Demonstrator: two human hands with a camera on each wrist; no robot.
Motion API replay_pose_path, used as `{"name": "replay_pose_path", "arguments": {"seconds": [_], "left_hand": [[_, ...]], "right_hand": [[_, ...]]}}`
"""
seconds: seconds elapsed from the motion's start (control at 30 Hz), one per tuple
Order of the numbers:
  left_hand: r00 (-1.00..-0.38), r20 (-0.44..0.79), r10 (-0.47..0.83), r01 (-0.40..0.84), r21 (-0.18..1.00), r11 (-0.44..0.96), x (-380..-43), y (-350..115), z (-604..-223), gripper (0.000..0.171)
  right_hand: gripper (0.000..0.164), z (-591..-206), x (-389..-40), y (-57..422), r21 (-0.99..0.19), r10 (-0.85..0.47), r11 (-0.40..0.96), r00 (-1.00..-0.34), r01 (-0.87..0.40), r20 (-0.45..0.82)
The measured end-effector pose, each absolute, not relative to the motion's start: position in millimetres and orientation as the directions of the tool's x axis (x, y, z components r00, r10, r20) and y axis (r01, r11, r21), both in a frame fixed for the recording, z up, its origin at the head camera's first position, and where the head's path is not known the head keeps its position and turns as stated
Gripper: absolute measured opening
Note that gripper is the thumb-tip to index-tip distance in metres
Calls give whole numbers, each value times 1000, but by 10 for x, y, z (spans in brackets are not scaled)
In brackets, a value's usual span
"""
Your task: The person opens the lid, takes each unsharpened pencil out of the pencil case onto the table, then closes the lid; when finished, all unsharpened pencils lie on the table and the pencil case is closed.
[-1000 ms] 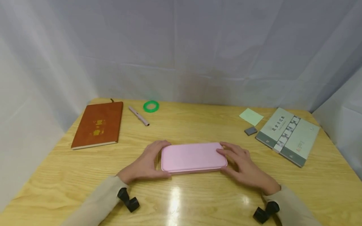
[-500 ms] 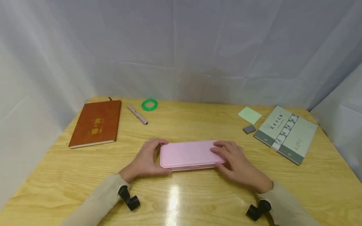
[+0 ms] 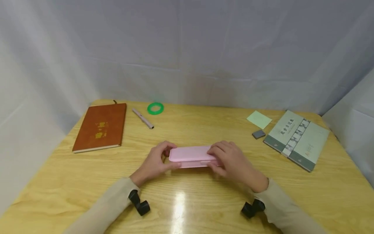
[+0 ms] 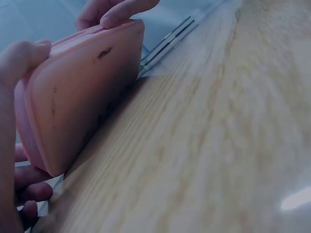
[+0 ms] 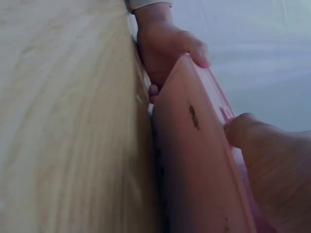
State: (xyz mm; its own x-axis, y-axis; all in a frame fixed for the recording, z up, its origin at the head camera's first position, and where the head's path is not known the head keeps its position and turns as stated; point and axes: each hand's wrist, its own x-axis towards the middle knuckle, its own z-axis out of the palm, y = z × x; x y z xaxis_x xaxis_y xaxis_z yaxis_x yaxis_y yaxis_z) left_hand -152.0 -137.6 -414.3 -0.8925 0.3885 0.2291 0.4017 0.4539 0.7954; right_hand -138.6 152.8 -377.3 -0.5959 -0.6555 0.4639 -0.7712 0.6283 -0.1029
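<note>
A pink hard case [image 3: 190, 153], shaped like a pencil case, is tilted with its front edge raised off the wooden table. My left hand [image 3: 153, 164] grips its left end, thumb on the front side and fingers behind. At the right end, my right hand [image 3: 233, 162] holds it with curled fingers over the lid and the thumb at the front side, near a small pull or clasp. Dark scuffs mark the underside of the case [image 4: 87, 92] in the left wrist view. The lid looks closed; the contents are hidden.
On the left lie a brown notebook [image 3: 100, 128], a pinkish pen [image 3: 143, 118] and a green ring [image 3: 155, 108], perhaps tape. To the right are a pale green paper [image 3: 259, 119], a small grey block [image 3: 258, 134] and a grey-green notebook [image 3: 298, 139]. White cloth hangs behind.
The case has tipped up from lying flat, so its front side and underside show. My right hand has slid left along it, from the end toward the front pull.
</note>
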Motion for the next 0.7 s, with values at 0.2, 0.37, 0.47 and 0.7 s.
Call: {"name": "replay_pose_path", "arguments": {"seconds": [0.2,0.37,0.47,0.7], "left_hand": [[-902,206,381,349,867,357,-1541,-1367,-4177,49],[-915,188,357,311,893,326,-1510,-1387,-4164,55],[-920,174,351,298,892,339,-1500,-1380,-4144,57],[-911,164,379,304,887,347,-1507,-1349,-4150,70]], "right_hand": [[30,-3739,-1430,1463,70,-714,590,-479,-804,510],[53,-3792,-1452,1397,160,-728,565,-398,-810,558],[56,-3821,-1464,1406,136,-718,566,-406,-813,565],[51,-3827,-1504,1535,-2,-671,514,-403,-858,622]]}}
